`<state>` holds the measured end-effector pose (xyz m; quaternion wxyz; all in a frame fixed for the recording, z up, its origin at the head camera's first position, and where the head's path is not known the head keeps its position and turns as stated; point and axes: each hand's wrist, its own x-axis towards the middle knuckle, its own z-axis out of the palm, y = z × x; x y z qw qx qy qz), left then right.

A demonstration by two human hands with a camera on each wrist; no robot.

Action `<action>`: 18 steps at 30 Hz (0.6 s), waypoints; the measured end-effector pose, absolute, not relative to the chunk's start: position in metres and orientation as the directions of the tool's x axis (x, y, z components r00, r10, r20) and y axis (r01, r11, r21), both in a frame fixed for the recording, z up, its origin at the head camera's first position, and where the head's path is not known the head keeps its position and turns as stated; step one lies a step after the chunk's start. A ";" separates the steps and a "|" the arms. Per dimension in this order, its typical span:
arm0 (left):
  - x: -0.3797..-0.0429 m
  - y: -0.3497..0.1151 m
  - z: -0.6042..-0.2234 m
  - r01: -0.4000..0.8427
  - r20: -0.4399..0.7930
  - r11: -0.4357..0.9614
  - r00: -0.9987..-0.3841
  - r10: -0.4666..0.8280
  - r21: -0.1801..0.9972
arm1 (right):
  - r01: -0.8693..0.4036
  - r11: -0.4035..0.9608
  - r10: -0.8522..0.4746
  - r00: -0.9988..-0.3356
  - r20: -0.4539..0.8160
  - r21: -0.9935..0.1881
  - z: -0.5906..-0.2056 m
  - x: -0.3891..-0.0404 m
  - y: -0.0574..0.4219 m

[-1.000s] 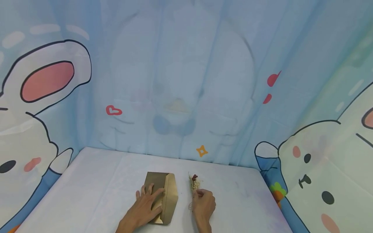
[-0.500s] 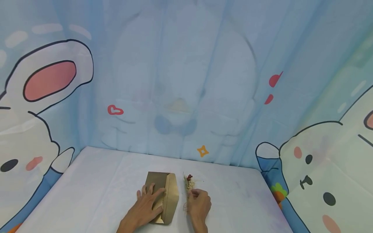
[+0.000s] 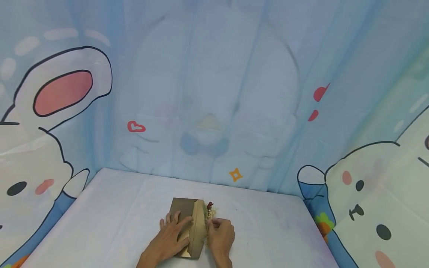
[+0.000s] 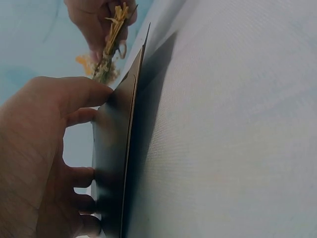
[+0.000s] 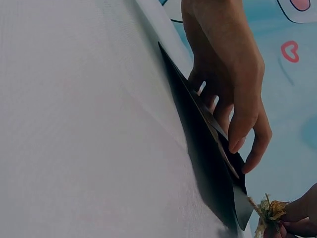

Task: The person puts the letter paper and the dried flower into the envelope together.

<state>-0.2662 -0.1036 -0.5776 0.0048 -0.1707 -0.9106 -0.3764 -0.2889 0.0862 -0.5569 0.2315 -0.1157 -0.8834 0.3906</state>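
Note:
A gold envelope (image 3: 197, 230) lies on the table with its flap opened toward the right. My left hand (image 3: 169, 236) rests on it with spread fingers, the fingertips pressing its surface; the left wrist view shows these fingers (image 4: 81, 174) against the envelope (image 4: 116, 144). In my right hand (image 3: 221, 236) is a small bunch of dried flowers (image 3: 210, 211), pinched between thumb and fingers. Dark red and pale blooms point away from me. The bunch is at the flap's right edge; whether it touches cannot be told. Its tied stems (image 4: 113, 42) show in the left wrist view.
A white cloth covers the table (image 3: 268, 230). Behind it hangs a light blue curtain (image 3: 207, 93) with printed rabbits, which also runs along both sides. The table's far edge meets the curtain.
My right hand has moved left with the dried flowers, from well beside the envelope to its flap edge. My left hand stays on the envelope. The head view has shifted slightly.

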 end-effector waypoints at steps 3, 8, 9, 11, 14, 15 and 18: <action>-0.267 -0.103 -0.578 0.310 0.130 0.666 -0.943 0.306 0.679 | 0.015 0.676 0.364 -0.876 0.316 -0.737 -0.556 -0.289 0.081; -0.267 -0.104 -0.579 0.323 0.145 0.665 -0.940 0.310 0.673 | 0.003 0.685 0.341 -0.885 0.317 -0.728 -0.557 -0.289 0.075; -0.267 -0.104 -0.579 0.326 0.148 0.663 -0.939 0.311 0.674 | 0.005 0.689 0.336 -0.888 0.314 -0.725 -0.557 -0.289 0.074; -0.267 -0.104 -0.579 0.327 0.149 0.662 -0.938 0.312 0.674 | 0.014 0.698 0.331 -0.893 0.305 -0.716 -0.558 -0.289 0.072; -0.266 -0.105 -0.577 0.328 0.147 0.661 -0.938 0.315 0.675 | 0.020 0.714 0.323 -0.896 0.304 -0.700 -0.561 -0.289 0.070; -0.265 -0.105 -0.577 0.329 0.146 0.661 -0.937 0.317 0.675 | 0.018 0.717 0.323 -0.894 0.309 -0.696 -0.562 -0.289 0.069; -0.265 -0.106 -0.576 0.330 0.143 0.663 -0.936 0.321 0.672 | 0.009 0.725 0.322 -0.888 0.328 -0.689 -0.566 -0.290 0.067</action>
